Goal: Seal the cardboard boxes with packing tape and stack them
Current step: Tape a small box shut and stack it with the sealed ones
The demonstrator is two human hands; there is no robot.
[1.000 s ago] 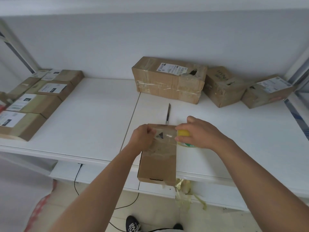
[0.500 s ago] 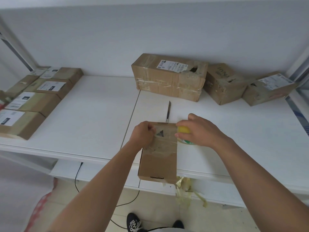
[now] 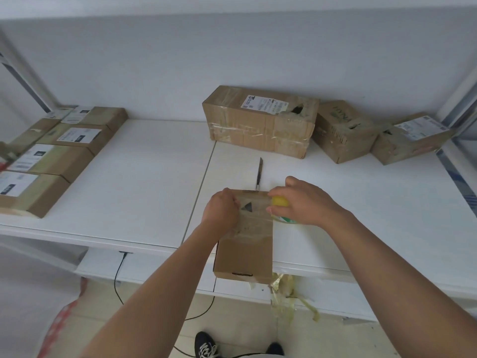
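Observation:
A small flat cardboard box (image 3: 245,251) lies at the front edge of the white table (image 3: 144,177), its near end hanging over the edge. Clear tape runs across its far half. My left hand (image 3: 220,211) has its fingers curled over the box's far left edge. My right hand (image 3: 307,202) grips a packing tape roll with a yellow core (image 3: 280,202) at the box's far right edge. Much of the roll is hidden under my fingers.
A utility knife (image 3: 259,174) lies just beyond the box. Three worn boxes (image 3: 260,120) stand along the back wall at the right. Several labelled boxes (image 3: 59,156) line the left edge. Crumpled tape scraps (image 3: 286,293) hang below the table front.
The view has shifted slightly. Both hands stay at the far end of the box, the right hand with the roll a touch closer to the box edge.

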